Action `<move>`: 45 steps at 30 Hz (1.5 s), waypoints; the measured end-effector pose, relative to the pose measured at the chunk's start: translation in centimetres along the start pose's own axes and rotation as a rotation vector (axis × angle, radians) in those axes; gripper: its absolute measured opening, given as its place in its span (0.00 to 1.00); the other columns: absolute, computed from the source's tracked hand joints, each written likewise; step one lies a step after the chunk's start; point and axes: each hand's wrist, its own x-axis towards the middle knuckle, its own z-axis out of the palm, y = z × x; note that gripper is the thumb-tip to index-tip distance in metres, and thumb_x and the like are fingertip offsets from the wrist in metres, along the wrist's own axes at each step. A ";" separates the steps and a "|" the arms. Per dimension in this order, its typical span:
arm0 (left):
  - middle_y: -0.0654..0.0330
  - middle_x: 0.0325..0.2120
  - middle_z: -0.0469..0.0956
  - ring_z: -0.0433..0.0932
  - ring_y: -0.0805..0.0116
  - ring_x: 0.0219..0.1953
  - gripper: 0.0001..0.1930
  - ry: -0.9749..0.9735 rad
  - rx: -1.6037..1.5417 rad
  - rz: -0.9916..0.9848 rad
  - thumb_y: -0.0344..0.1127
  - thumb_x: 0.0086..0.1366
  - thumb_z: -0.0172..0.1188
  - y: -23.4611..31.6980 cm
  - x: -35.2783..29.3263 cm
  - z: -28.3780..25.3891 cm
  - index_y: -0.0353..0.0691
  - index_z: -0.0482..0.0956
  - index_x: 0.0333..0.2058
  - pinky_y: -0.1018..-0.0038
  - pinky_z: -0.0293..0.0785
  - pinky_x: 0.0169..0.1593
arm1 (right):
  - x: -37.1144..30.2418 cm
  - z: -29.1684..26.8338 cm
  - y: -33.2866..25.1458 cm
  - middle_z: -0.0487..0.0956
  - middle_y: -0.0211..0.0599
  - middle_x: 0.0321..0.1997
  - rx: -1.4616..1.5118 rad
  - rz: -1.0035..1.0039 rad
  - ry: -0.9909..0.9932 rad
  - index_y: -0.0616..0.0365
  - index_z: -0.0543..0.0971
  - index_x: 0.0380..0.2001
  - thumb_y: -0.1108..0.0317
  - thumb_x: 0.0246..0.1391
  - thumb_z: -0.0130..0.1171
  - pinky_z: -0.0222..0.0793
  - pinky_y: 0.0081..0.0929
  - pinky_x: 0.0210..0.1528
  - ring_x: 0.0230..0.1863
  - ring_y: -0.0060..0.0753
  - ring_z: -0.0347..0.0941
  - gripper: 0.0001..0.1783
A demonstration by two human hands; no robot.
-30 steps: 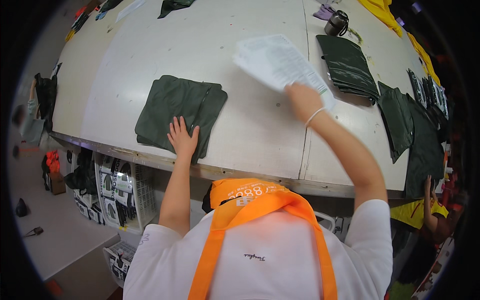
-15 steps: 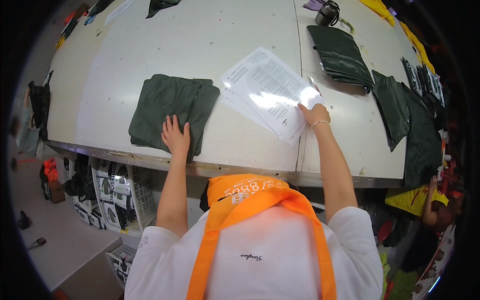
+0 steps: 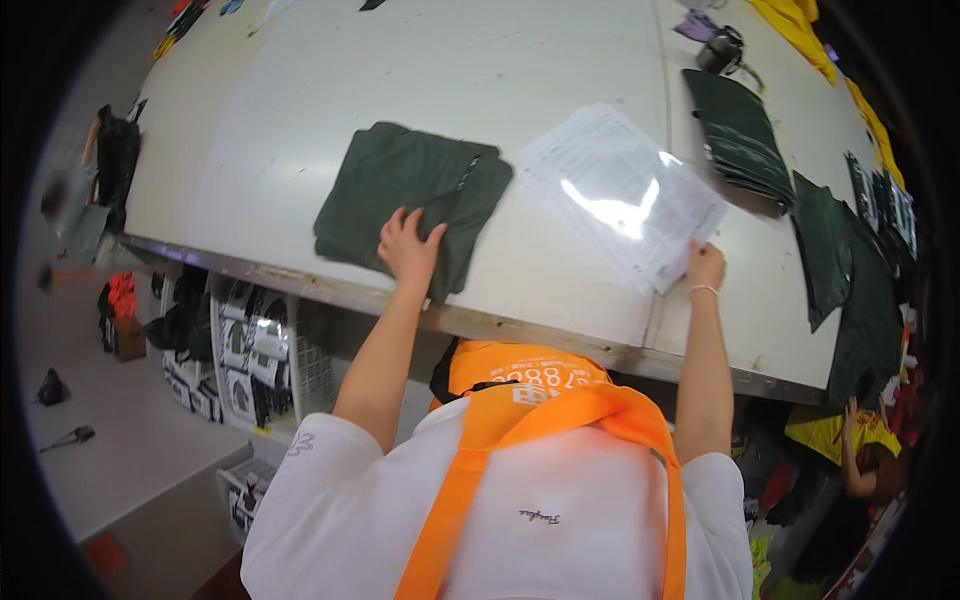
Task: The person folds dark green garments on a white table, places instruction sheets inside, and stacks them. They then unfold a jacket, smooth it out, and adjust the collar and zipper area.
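Note:
A folded dark green garment (image 3: 400, 175) lies flat on the table in front of me, left of the middle. My left hand (image 3: 410, 250) rests on its near part with the fingers spread. To its right lies a set of printed sheets (image 3: 590, 160), the top one glossy as if in clear plastic, with light glaring off it. My right hand (image 3: 706, 268) is closed on the sheets' right edge, near the close corner. The thumb side shows, but the fingertips are partly hidden.
Right of the sheets sits a stack of folded dark green items (image 3: 740, 140), with a dark bottle (image 3: 721, 50) behind. More dark green garments (image 3: 825, 250) hang over the right edge. Packaged goods fill a rack (image 3: 255, 350) below left. Another person (image 3: 862, 465) is at far right.
The whole view has shifted and tilted, moving the table's things rightward in the picture. My right hand has slid a little toward me along the sheets' edge. My left hand stays on the garment.

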 end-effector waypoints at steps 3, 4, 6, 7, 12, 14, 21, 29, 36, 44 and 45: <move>0.62 0.39 0.72 0.69 0.57 0.43 0.13 0.056 -0.068 0.114 0.40 0.55 0.62 -1.7 0.8 0.0 0.47 0.81 0.40 0.62 0.67 0.44 | -1.3 -3.7 -2.3 0.74 0.31 0.18 0.527 0.141 -0.008 0.63 0.78 0.29 0.63 0.54 0.58 0.65 0.24 0.24 0.21 0.23 0.70 0.11; 0.62 0.38 0.72 0.71 0.59 0.42 0.12 0.032 -0.078 0.156 0.40 0.55 0.62 -1.9 1.0 -0.2 0.47 0.81 0.39 0.64 0.69 0.41 | -1.9 -5.2 -3.2 0.75 0.30 0.19 0.673 0.213 -0.082 0.63 0.78 0.29 0.64 0.55 0.58 0.65 0.22 0.24 0.22 0.21 0.70 0.12; 0.62 0.35 0.72 0.72 0.60 0.38 0.10 -0.001 -0.097 0.267 0.37 0.54 0.62 -2.1 1.6 -0.7 0.45 0.81 0.35 0.67 0.72 0.37 | -3.5 -7.6 -4.3 0.76 0.27 0.22 0.960 0.368 -0.230 0.64 0.78 0.30 0.64 0.56 0.56 0.65 0.17 0.26 0.24 0.18 0.70 0.12; 0.62 0.33 0.71 0.72 0.61 0.37 0.08 -0.010 -0.108 0.338 0.36 0.53 0.62 -1.9 1.9 -1.1 0.44 0.80 0.33 0.67 0.72 0.36 | -4.6 -8.0 -5.1 0.76 0.27 0.23 0.947 0.360 -0.365 0.65 0.78 0.30 0.65 0.56 0.57 0.65 0.17 0.26 0.24 0.18 0.70 0.12; 0.63 0.23 0.70 0.73 0.64 0.30 0.06 -0.006 -0.098 0.529 0.32 0.51 0.60 -2.1 3.5 -2.8 0.42 0.79 0.30 0.69 0.74 0.31 | -9.4 -6.9 -10.7 0.77 0.28 0.25 0.841 0.333 -0.904 0.65 0.79 0.32 0.66 0.53 0.58 0.64 0.15 0.23 0.22 0.15 0.69 0.11; 0.62 0.23 0.70 0.74 0.63 0.29 0.07 -0.003 -0.137 0.529 0.32 0.52 0.60 -1.6 4.3 -4.5 0.42 0.80 0.32 0.69 0.74 0.31 | -9.6 -5.9 -12.4 0.77 0.29 0.23 0.713 0.337 -0.982 0.65 0.79 0.31 0.64 0.53 0.58 0.61 0.15 0.20 0.19 0.16 0.67 0.12; 0.56 0.23 0.71 0.73 0.56 0.27 0.12 -0.163 -0.220 0.579 0.29 0.57 0.55 -2.2 5.0 -5.9 0.38 0.78 0.40 0.65 0.71 0.31 | -9.1 -0.9 -16.2 0.76 0.29 0.21 0.803 0.322 -0.823 0.64 0.79 0.29 0.61 0.53 0.58 0.61 0.18 0.17 0.18 0.18 0.67 0.14; 0.56 0.26 0.73 0.75 0.57 0.31 0.15 -0.253 -0.196 0.502 0.30 0.56 0.54 -0.8 2.7 -4.6 0.33 0.75 0.43 0.66 0.74 0.34 | -16.3 5.5 -29.4 0.77 0.30 0.22 0.987 0.375 -0.894 0.63 0.79 0.30 0.62 0.55 0.57 0.62 0.15 0.17 0.17 0.18 0.69 0.13; 0.53 0.24 0.72 0.74 0.53 0.26 0.15 -0.165 -0.392 0.441 0.27 0.56 0.55 -0.9 2.9 -4.8 0.33 0.76 0.43 0.65 0.72 0.30 | -14.5 4.5 -27.1 0.78 0.31 0.23 1.106 0.385 -0.959 0.63 0.78 0.33 0.63 0.56 0.56 0.64 0.15 0.17 0.16 0.18 0.69 0.12; 0.55 0.26 0.74 0.75 0.56 0.31 0.13 -0.242 -0.360 0.334 0.28 0.56 0.55 -0.9 2.5 -3.9 0.34 0.78 0.40 0.65 0.72 0.34 | -15.4 6.9 -30.1 0.79 0.34 0.27 1.039 0.228 -1.078 0.63 0.78 0.31 0.57 0.59 0.52 0.71 0.20 0.26 0.24 0.23 0.74 0.18; 0.56 0.27 0.73 0.74 0.57 0.33 0.12 -0.212 -0.333 0.376 0.28 0.55 0.56 -0.9 2.8 -4.0 0.35 0.78 0.39 0.65 0.72 0.35 | -15.2 7.0 -30.2 0.79 0.36 0.31 1.175 0.303 -1.101 0.63 0.79 0.32 0.54 0.60 0.49 0.71 0.23 0.32 0.29 0.24 0.74 0.21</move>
